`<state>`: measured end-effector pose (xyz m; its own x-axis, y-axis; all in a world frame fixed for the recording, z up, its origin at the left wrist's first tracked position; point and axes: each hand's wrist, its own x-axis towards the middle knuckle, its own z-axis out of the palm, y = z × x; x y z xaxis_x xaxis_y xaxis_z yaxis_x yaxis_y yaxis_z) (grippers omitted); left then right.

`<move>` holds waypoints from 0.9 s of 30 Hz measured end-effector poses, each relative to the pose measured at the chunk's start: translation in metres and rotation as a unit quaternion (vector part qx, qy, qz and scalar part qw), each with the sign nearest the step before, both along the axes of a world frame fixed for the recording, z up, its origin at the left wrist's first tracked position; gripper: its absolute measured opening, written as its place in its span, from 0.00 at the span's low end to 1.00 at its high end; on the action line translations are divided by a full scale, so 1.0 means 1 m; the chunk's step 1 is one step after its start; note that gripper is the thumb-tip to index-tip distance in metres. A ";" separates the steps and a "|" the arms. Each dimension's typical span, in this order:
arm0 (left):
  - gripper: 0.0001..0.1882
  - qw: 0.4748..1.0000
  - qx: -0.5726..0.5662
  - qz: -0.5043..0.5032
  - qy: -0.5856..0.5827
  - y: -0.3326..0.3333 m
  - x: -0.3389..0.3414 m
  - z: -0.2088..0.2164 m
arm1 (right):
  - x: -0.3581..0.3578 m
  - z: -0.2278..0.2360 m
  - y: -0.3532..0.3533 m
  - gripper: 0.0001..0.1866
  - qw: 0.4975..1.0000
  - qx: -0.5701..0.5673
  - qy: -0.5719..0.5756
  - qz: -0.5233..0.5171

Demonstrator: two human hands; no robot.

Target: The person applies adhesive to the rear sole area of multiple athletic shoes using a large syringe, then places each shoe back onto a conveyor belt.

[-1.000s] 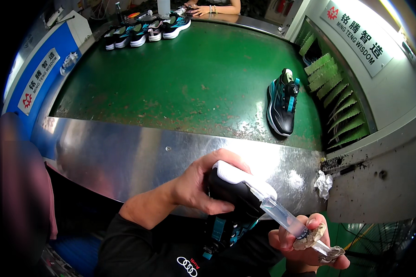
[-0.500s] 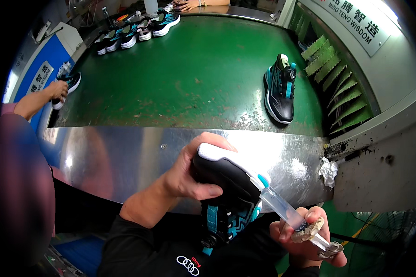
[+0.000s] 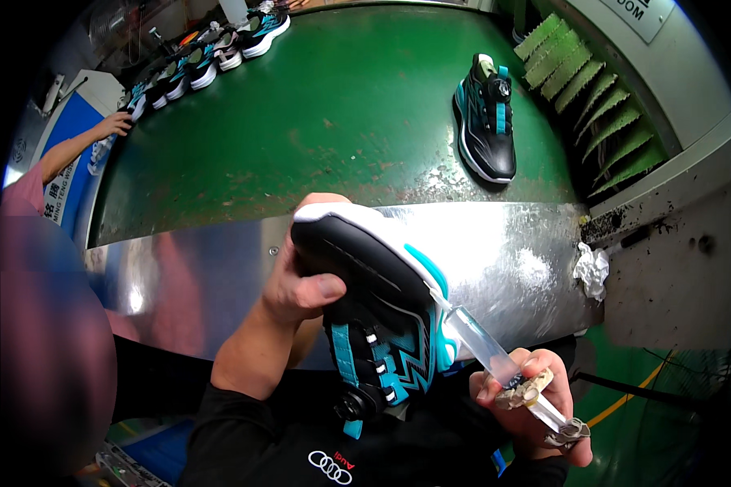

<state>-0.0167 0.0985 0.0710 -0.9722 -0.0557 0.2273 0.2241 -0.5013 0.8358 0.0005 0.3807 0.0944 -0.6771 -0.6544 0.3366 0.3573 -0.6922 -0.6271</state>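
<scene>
My left hand is closed around the toe end of a black sneaker with teal trim and a white sole, held tilted over the metal edge. A round dial and teal straps show on its upper. In my right hand is a clear syringe with a crusted, pale flange and a plunger whose end is wrapped. The fingers grip the barrel's rear and the thumb lies by the plunger end. The syringe's pale tip touches or nearly touches the seam between the black upper and the sole.
A matching sneaker stands on the green belt, near hanging green flaps. Several sneakers line the far left, where another person's hand reaches. A metal ledge crosses in front; crumpled white tissue lies right.
The held sneaker has shifted left and up in view, exposing more of its side; the syringe tip now sits along the seam. The other person's hand has moved from a nearer shoe toward the row.
</scene>
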 end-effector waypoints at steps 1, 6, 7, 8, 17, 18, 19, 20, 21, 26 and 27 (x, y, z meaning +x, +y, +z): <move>0.38 1.000 -0.005 0.006 -0.023 0.001 0.000 0.003 | 0.000 -0.003 0.000 0.57 1.000 -0.003 0.004 -0.004; 0.38 0.995 0.041 -0.011 -0.087 -0.001 -0.001 0.001 | 0.006 -0.009 0.000 0.53 0.998 0.036 -0.028 -0.047; 0.39 0.995 0.027 -0.011 -0.094 -0.003 -0.001 0.000 | 0.007 -0.010 0.000 0.53 0.997 0.045 -0.035 -0.049; 0.40 0.995 0.012 -0.011 -0.101 -0.005 -0.002 -0.001 | 0.006 -0.013 0.001 0.53 0.998 0.044 -0.031 -0.042; 0.34 0.989 0.099 0.005 -0.114 -0.002 -0.011 -0.009 | 0.007 -0.030 0.015 0.55 0.996 0.089 0.001 -0.031; 0.34 0.989 0.099 0.005 -0.110 -0.002 -0.011 -0.010 | 0.008 -0.030 0.016 0.55 0.995 0.095 0.003 -0.028; 0.34 0.989 0.100 0.003 -0.106 -0.003 -0.013 -0.011 | 0.009 -0.029 0.017 0.55 0.994 0.103 0.004 -0.026; 0.33 0.990 0.101 0.002 -0.102 -0.004 -0.015 -0.012 | 0.010 -0.027 0.019 0.55 0.994 0.111 0.004 -0.022; 0.33 0.990 0.105 -0.002 -0.095 -0.005 -0.016 -0.013 | 0.010 -0.026 0.019 0.55 0.993 0.119 0.004 -0.019; 0.31 0.982 0.158 -0.019 -0.101 -0.004 -0.016 -0.016 | 0.015 -0.030 0.023 0.56 0.993 0.117 0.020 -0.006; 0.30 0.979 0.175 -0.023 -0.105 -0.004 -0.015 -0.016 | 0.015 -0.031 0.024 0.56 0.993 0.119 0.024 -0.001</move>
